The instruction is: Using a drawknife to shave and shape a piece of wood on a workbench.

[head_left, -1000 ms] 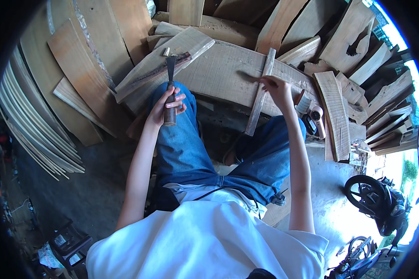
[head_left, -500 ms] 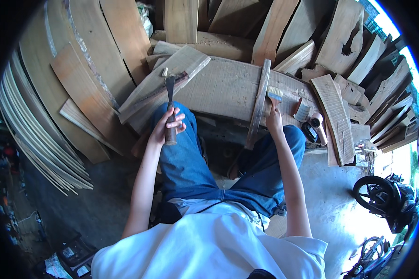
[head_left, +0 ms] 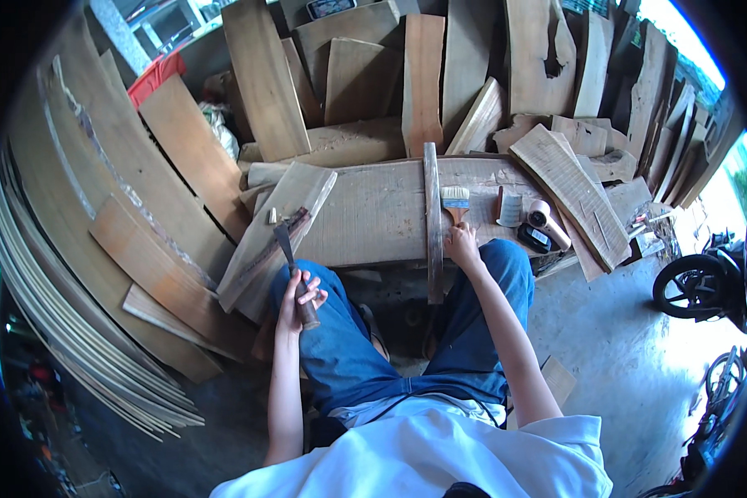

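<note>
My left hand (head_left: 300, 295) is closed round the wooden handle of a chisel (head_left: 285, 245), its dark blade pointing forward over my left knee. My right hand (head_left: 462, 244) grips a flat paintbrush (head_left: 455, 205) with pale bristles, held forward at the bench's front edge. Just left of the brush, a narrow wooden batten (head_left: 434, 224) lies across the plank bench (head_left: 361, 207). A loose board (head_left: 278, 212) with dark bark and a small light offcut (head_left: 272, 215) rests on the bench's left part.
A curved scraper-like piece (head_left: 508, 207), a pale cylindrical tool (head_left: 546, 222) and a black object (head_left: 533, 239) sit right of the brush. Stacked boards (head_left: 266, 83) surround the bench; thin strips (head_left: 83, 349) lean left. A motorbike (head_left: 693, 282) stands at right.
The view has tilted up, showing more of the boards behind. The brush in my right hand has turned to point forward, bristles out. My left hand still grips the chisel.
</note>
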Available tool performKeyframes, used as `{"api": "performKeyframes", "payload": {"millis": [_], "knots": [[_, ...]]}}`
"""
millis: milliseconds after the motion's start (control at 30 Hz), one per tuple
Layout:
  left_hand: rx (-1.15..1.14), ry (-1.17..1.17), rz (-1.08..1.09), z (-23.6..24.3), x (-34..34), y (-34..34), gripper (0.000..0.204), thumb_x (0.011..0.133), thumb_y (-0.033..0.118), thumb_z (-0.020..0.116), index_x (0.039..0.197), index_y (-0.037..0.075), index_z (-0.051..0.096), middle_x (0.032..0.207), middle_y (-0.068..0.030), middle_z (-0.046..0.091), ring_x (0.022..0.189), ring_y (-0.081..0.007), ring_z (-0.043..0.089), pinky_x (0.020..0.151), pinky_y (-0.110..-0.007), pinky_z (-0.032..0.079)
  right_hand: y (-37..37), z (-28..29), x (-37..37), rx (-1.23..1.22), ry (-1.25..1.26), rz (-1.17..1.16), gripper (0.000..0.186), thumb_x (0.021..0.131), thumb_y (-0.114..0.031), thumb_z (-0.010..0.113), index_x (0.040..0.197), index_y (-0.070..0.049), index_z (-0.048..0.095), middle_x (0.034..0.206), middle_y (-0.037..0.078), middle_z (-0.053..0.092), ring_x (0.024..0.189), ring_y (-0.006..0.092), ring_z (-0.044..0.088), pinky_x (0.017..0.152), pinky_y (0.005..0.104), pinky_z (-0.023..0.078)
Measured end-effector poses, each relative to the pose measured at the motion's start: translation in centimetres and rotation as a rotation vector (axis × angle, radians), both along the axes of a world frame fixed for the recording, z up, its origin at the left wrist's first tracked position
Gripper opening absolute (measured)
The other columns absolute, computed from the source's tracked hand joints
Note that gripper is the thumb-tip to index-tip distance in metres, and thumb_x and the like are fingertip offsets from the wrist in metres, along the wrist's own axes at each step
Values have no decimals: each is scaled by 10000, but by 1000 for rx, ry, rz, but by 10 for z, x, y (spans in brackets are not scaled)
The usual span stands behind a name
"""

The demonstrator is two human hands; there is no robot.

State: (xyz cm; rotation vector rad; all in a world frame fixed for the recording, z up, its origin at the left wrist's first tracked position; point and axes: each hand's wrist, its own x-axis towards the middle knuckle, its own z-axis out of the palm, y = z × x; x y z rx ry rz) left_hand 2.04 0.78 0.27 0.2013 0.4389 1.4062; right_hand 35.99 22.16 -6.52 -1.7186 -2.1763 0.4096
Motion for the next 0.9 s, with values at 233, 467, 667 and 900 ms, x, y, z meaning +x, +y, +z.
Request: {"api": "performKeyframes", "payload": {"millis": [233, 467, 667, 900], "knots": [[2, -13, 0, 6, 8, 5, 236, 948, 326, 474, 900, 95, 460, 759, -13, 413, 459, -25, 405, 830, -306, 417, 2, -7, -9, -25, 13, -15, 301, 730, -192, 618, 995, -48, 630, 1131, 232, 481, 1042, 438, 465, 846, 509, 450], [11, 14, -73, 12, 34, 18, 258, 935, 354, 492, 864, 111, 447, 751, 0, 405, 464, -5, 398, 832, -293, 412, -5, 4, -26, 61, 17, -55, 369, 742, -220, 651, 1077, -71, 610, 1244, 209, 416, 1138, 401, 414, 894, 509, 409], [-157, 678, -139, 12, 47, 32, 282, 900, 363, 552, 869, 90, 489, 767, -27, 529, 572, -91, 506, 692, -277, 479, -6, 34, -41, 280, 420, 387, 395, 755, -160, 663, 1127, -68, 566, 1213, 189, 451, 1110, 372, 455, 916, 455, 410], [-325, 912, -234, -4, 94, 71, 323, 887, 375, 538, 857, 54, 557, 718, -44, 602, 586, -132, 587, 523, -268, 469, -44, 71, -56, 263, 185, 830, 866, 669, -164, 729, 1410, -259, 292, 1407, 132, 293, 1167, 346, 409, 971, 429, 375]]}}
